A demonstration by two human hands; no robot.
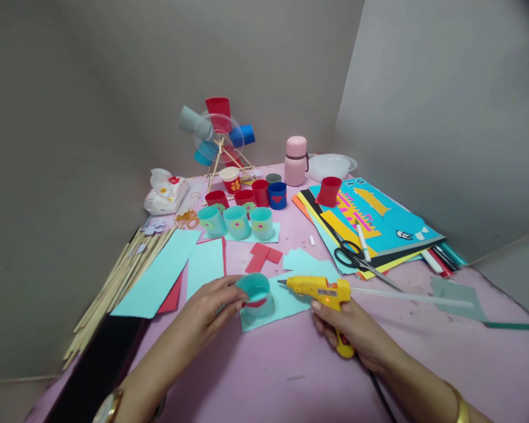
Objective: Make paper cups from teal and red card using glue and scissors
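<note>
My left hand (211, 311) pinches the rim of a small teal paper-wrapped cup (255, 299) that stands on a teal paper sheet (286, 302) near the front of the pink table (264, 370). A red strip shows at the cup's side. My right hand (357, 332) grips a yellow hot glue gun (324, 294), nozzle pointing left toward the cup, a clear glue stick trailing out to the right. Its black cord runs down toward me.
Three teal cups (237, 222) and red and blue cups (264, 192) stand further back, before a cup wheel model (216, 138). Scissors (357, 258) lie on stacked coloured paper (370, 223) at right. Bamboo sticks (114, 282) lie at left. A pink bottle (295, 160) and white bowl (330, 166) stand behind.
</note>
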